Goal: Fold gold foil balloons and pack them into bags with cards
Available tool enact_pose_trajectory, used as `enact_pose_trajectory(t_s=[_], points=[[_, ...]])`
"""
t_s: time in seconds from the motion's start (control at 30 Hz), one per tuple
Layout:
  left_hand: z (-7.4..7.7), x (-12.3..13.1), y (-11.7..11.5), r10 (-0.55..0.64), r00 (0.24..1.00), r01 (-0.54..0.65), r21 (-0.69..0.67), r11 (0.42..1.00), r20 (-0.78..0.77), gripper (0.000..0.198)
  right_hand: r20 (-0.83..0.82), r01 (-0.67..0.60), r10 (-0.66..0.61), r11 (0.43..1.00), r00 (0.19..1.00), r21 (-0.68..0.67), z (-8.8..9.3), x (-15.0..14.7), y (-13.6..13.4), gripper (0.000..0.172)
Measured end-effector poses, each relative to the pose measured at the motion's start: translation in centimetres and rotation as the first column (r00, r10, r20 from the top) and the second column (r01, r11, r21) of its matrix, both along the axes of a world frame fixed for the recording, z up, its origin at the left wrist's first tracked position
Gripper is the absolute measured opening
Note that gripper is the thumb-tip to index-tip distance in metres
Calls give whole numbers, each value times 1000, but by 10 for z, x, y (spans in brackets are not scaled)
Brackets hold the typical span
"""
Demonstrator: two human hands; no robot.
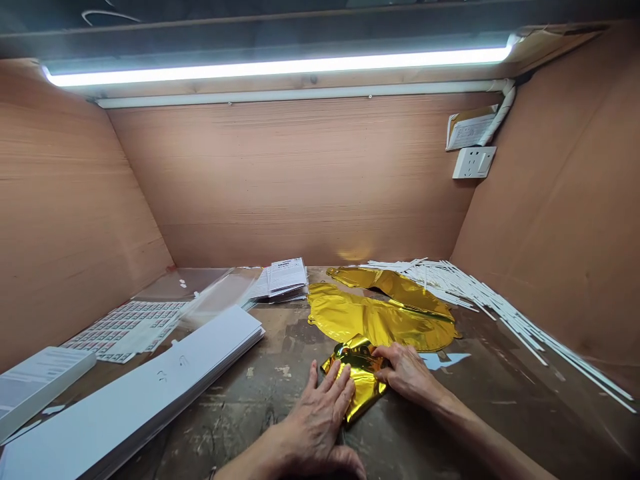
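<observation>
A folded piece of gold foil point(361, 371) lies on the worn brown worktop near the front. My left hand point(320, 417) rests flat on its left side with the fingers stretched out. My right hand point(407, 372) presses on its right edge, fingers curled over the foil. Just behind lies a pile of flat gold foil balloons point(380, 310).
White straws point(495, 303) are heaped along the right wall. A stack of long white cards point(145, 393) lies at the left, with a sticker sheet point(125, 327), clear bags point(215, 290) and printed leaflets point(285, 277) behind. Wooden walls enclose the booth; a socket point(473, 162) is on the back wall.
</observation>
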State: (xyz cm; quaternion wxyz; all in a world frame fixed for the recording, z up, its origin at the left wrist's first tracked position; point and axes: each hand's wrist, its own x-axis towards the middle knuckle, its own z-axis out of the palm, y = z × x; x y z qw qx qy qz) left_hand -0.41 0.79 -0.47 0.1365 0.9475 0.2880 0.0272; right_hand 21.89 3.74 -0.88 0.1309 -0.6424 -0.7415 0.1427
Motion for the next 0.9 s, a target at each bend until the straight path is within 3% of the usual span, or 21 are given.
enact_pose_trajectory(t_s=[0.2,0.4,0.53,0.6,0.67,0.73,0.83,0.9], points=[[3,9,7,51,997,-54,38,998,63,90,29,-23,21,998,999,55,0,-3,-6,32],[4,12,10,58,994,-71,146,987,95,73,54,-151,150,988,987,12,0,1,21,28],[-1,6,13,32,995,-46,137,989,96,83,65,-178,174,982,983,57,8,-2,25,32],[-6,3,14,45,993,-58,122,991,107,88,84,-171,159,973,984,158,12,-4,13,38],[-11,2,14,65,989,-82,125,989,135,88,134,-242,211,924,968,296,14,-6,-6,42],[-15,2,14,79,982,-103,136,985,169,88,222,-390,325,830,919,398,10,-8,-25,43],[-20,5,15,102,975,-131,142,981,199,87,355,-576,457,698,816,425,-2,-16,-45,38],[-20,7,16,123,973,-150,131,980,197,85,408,-621,472,651,781,437,-11,-24,-49,35]])
